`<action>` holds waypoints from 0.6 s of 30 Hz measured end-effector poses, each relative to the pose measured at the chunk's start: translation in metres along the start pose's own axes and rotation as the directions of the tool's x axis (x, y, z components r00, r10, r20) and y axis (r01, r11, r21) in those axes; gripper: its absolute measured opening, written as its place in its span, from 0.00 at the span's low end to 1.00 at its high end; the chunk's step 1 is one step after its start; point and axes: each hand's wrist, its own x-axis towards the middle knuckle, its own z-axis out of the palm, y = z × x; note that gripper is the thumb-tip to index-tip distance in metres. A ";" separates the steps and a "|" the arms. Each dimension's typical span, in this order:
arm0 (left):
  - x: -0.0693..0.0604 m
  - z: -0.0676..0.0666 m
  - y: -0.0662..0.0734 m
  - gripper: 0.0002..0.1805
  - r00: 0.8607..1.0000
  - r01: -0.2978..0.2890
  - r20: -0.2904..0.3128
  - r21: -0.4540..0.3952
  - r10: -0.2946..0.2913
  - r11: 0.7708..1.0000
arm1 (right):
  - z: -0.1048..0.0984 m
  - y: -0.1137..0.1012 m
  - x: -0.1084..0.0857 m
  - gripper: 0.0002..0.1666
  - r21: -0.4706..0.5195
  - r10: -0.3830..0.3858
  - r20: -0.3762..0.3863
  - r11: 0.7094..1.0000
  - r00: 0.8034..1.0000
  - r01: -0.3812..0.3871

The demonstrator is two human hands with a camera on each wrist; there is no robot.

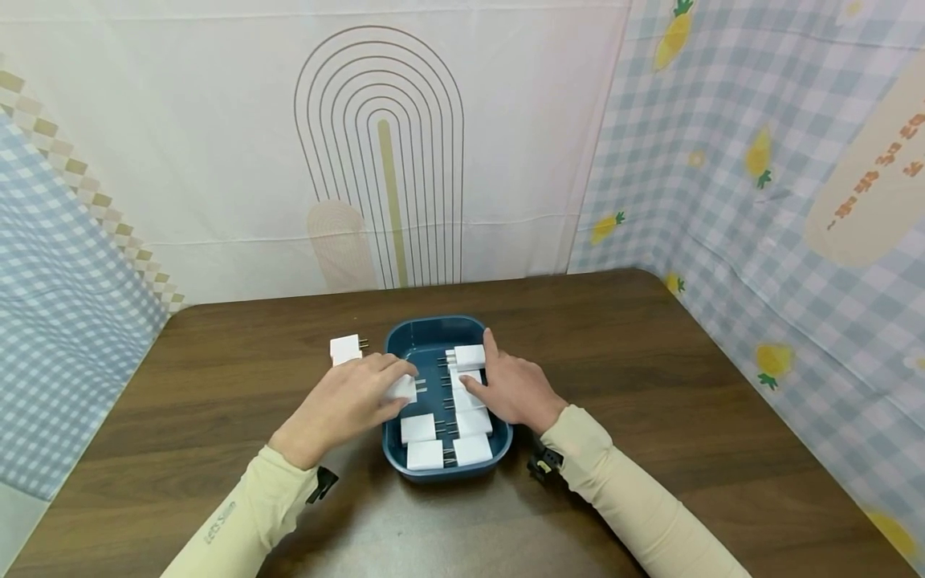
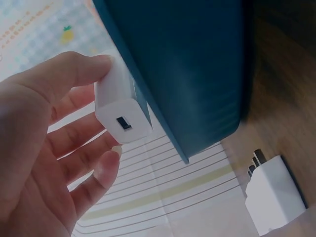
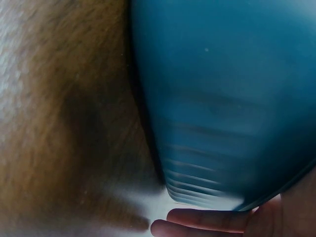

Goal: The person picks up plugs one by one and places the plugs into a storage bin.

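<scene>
A blue plastic bin (image 1: 437,474) stands on the table with several white plug chargers inside, most of them lined along its right side. My left hand (image 1: 356,403) pinches a white USB charger (image 2: 123,106) between thumb and fingers at the bin's left rim; its USB port shows in the left wrist view. My right hand (image 1: 519,388) grips the bin's right wall. Its thumb reaches inside over a charger (image 1: 466,395), and its fingers (image 3: 202,217) extend down outside the wall in the right wrist view.
On the table left of the bin lies another white charger (image 1: 345,348), prongs pointing right. The brown wooden table (image 1: 614,345) meets a white patterned cloth (image 1: 506,160) behind and a blue checked cloth (image 1: 723,201) at the right.
</scene>
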 end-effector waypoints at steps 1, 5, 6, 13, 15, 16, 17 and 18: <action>0.000 0.001 0.000 0.19 1.000 -0.004 0.001 -0.005 0.004 1.000 | 0.000 0.000 0.000 0.55 0.000 0.001 0.001 1.000 1.000 -0.001; 0.001 0.003 0.002 0.19 1.000 0.001 0.023 -0.012 0.000 1.000 | 0.000 0.000 0.001 0.55 -0.003 0.001 0.000 1.000 1.000 -0.001; 0.001 0.003 0.002 0.20 1.000 0.004 0.027 -0.012 -0.003 1.000 | 0.000 0.000 0.001 0.55 -0.004 0.000 -0.001 1.000 1.000 0.000; 0.002 0.006 0.005 0.20 1.000 -0.002 0.030 -0.024 0.003 1.000 | 0.001 0.000 0.000 0.55 -0.002 -0.008 -0.009 1.000 1.000 0.008; 0.002 0.007 0.005 0.20 1.000 -0.006 0.028 -0.036 0.007 0.999 | 0.001 0.000 0.000 0.55 0.000 -0.009 -0.010 1.000 1.000 0.009; 0.002 0.007 0.006 0.20 1.000 -0.006 0.030 -0.044 0.007 0.999 | 0.001 0.000 0.000 0.55 0.000 -0.009 -0.008 1.000 1.000 0.009; 0.002 0.008 0.006 0.20 0.999 -0.002 0.035 -0.052 0.004 0.999 | 0.001 0.001 0.001 0.55 -0.001 -0.009 -0.007 1.000 1.000 0.009; 0.003 0.008 0.006 0.20 0.999 0.005 0.044 -0.059 -0.002 0.998 | 0.001 0.001 0.000 0.55 -0.002 -0.008 -0.006 1.000 1.000 0.008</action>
